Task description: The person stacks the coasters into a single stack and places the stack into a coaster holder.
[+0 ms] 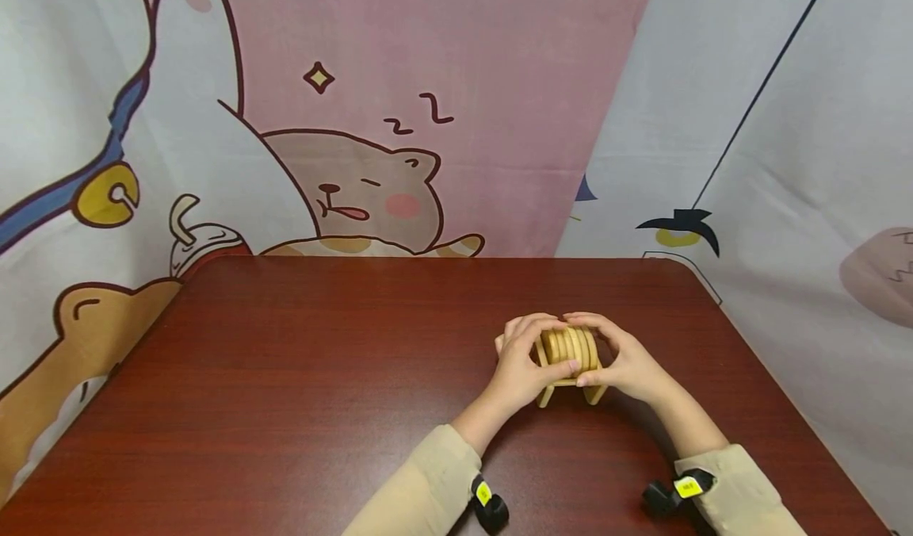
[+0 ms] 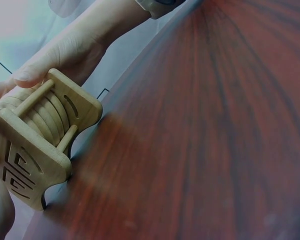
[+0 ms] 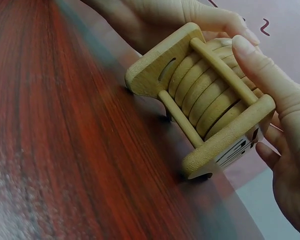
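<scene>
A small wooden coaster rack (image 1: 596,394) stands on its feet on the table, towards the right. Several round wooden coasters (image 1: 571,347) sit on edge in a row inside it. My left hand (image 1: 522,365) grips the rack's left end, thumb along the front and fingers over the top. From the other side my right hand (image 1: 633,368) grips the right end the same way, and the two thumbs come close together in front. In the left wrist view, cut-out line patterns mark the end panel (image 2: 36,160). Thin dowels (image 3: 225,70) join both end panels in the right wrist view.
The dark red-brown wooden table (image 1: 299,393) has its back edge behind the rack and its slanting right edge beyond my right arm. Cartoon-printed cloth (image 1: 513,76) hangs behind and at the sides. Black wrist cameras (image 1: 490,512) sit at both sleeves.
</scene>
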`<state>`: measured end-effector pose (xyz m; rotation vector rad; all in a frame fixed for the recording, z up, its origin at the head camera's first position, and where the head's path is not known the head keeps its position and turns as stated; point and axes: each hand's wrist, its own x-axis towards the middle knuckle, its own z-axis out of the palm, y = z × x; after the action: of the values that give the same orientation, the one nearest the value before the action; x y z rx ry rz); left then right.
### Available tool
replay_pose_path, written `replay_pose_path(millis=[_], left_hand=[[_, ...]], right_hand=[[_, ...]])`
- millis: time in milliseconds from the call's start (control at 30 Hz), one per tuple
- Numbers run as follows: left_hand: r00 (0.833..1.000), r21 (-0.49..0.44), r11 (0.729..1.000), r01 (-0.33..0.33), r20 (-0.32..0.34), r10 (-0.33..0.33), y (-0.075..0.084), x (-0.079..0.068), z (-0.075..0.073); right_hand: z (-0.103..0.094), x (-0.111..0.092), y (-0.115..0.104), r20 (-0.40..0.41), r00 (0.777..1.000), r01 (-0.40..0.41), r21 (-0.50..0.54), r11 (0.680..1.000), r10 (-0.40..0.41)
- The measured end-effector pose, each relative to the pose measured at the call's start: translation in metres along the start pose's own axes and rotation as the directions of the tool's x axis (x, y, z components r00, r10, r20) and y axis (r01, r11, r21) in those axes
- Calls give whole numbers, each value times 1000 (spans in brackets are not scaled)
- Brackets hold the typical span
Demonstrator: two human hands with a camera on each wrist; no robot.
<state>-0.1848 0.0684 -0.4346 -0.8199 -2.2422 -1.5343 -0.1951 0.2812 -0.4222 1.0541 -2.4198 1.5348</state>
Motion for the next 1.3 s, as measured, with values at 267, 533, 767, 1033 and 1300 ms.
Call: replay_pose_path(millis=[267,533,767,1033,1300], left_hand=[[1000,-36,999,17,10,-17,-2,-1,-1],[1000,-79,997,11,4,-11,1,-1,-6],[1000,-68,997,21,5,-20,9,1,-17],[999,-71,997,16,30,-14,20,0,-32],[995,-28,1000,-11,101,14,23,-11,-52]], right_hand=[[4,4,-14,-13,1000,18,-55,998,-19],[2,9,-46,-32,999,-14,-120,993,10],[1,11,-57,-73,996,39,-162,986,-51],[6,12,-58,-177,976,88,-212,973,-127],[10,1,-42,-268,957,38,-263,964,-110]])
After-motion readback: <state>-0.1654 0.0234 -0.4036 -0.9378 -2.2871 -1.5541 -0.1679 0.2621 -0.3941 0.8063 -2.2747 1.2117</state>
